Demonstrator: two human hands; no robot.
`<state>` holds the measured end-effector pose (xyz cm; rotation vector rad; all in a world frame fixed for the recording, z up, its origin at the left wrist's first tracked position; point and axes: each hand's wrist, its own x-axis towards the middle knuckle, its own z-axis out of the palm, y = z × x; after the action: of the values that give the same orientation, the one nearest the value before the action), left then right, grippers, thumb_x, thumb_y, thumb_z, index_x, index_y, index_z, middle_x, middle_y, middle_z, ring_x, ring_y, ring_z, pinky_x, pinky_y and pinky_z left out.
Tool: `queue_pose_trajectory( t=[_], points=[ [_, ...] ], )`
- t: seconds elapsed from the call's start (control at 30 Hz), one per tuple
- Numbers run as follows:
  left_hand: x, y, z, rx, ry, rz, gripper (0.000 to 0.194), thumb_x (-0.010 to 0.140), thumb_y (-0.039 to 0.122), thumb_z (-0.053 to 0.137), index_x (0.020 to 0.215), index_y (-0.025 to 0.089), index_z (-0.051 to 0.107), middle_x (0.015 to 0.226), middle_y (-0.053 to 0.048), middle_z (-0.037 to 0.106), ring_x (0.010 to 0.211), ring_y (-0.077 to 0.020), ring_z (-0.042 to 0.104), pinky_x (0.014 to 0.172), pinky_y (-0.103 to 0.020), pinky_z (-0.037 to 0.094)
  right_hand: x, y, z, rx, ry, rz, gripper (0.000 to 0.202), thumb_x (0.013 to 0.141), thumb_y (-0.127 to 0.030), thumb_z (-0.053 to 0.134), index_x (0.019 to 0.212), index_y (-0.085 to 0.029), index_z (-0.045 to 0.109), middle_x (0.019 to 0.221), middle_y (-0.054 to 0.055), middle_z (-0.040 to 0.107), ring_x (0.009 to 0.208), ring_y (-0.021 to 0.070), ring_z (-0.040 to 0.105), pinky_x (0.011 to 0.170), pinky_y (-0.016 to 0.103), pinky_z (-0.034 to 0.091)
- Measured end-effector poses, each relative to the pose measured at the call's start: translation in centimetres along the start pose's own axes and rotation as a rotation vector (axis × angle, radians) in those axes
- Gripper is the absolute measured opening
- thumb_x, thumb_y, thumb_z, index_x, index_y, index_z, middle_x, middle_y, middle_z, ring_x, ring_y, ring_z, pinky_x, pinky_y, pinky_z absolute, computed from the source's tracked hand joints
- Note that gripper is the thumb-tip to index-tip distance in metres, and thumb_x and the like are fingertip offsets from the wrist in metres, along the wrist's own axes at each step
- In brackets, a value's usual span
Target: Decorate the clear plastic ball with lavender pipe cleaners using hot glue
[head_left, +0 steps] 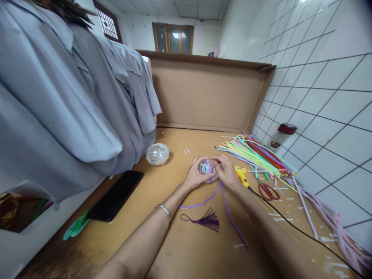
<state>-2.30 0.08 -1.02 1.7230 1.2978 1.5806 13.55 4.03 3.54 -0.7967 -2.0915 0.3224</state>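
Note:
My left hand [195,173] is closed around the left side of a clear, shiny ball [205,166] with purple strands on it. On the ball's right side, my right hand [227,170] has its fingers bent and pressed against it. Two ends of a purple pipe cleaner [228,213] trail from beneath the hands onto the table. A dark purple tassel [207,221] with a loop lies between my forearms. To the left rests another clear round ball [157,154]. A small pink curved piece [186,151] lies beyond my hands.
A yellow glue gun [241,176] with a black cord sits right of my hands, beside red-handled scissors [269,191]. Many coloured pipe cleaners [252,155] lie along the tiled wall, near a red-lidded jar [281,136]. At left are a black phone [116,195] and hanging grey cloth [95,97]; cardboard [203,93] stands behind.

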Motion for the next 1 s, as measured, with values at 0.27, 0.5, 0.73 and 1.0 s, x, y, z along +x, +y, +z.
queue_pose_trajectory(
  t=[0.27,0.5,0.73,1.0],
  points=[
    [-0.3,0.5,0.2,0.006,0.072,-0.013,0.06,0.059,0.026,0.086,0.113,0.02,0.06,0.116,-0.006,0.061,0.108,-0.0234,0.06,0.1,-0.039,0.049,-2.0,1.7,-2.5,-0.911,-0.093,0.445,0.041,0.091,-0.04,0.051,0.101,-0.003,0.066,0.099,0.028,0.066,0.095,0.0354,0.063,0.077,0.042,0.046],
    [-0.2,0.3,-0.2,0.018,0.137,-0.024,0.058,0.06,0.026,0.085,0.112,0.019,0.06,0.113,-0.007,0.06,0.106,-0.0229,0.06,0.098,-0.039,0.049,-2.4,1.9,-3.5,-0.95,-0.327,0.692,0.046,0.088,-0.044,0.058,0.108,-0.003,0.066,0.102,0.025,0.069,0.097,0.0332,0.069,0.075,0.038,0.05],
    [0.1,-0.3,-0.3,0.019,0.164,-0.046,0.058,0.06,0.028,0.084,0.112,0.02,0.06,0.113,-0.006,0.06,0.106,-0.0233,0.06,0.099,-0.039,0.048,-2.3,4.3,-4.1,-0.809,-0.294,0.884,0.046,0.084,-0.048,0.054,0.102,-0.009,0.071,0.102,0.023,0.072,0.099,0.0351,0.069,0.074,0.038,0.05],
    [0.1,-0.4,-0.3,-0.004,0.158,-0.072,0.057,0.061,0.032,0.083,0.112,0.021,0.06,0.113,-0.005,0.061,0.108,-0.0235,0.06,0.1,-0.039,0.047,-1.4,2.4,-4.7,-0.655,0.131,0.743,0.05,0.083,-0.048,0.053,0.117,-0.011,0.061,0.093,0.016,0.072,0.088,0.0313,0.068,0.065,0.032,0.041]
  ],
)
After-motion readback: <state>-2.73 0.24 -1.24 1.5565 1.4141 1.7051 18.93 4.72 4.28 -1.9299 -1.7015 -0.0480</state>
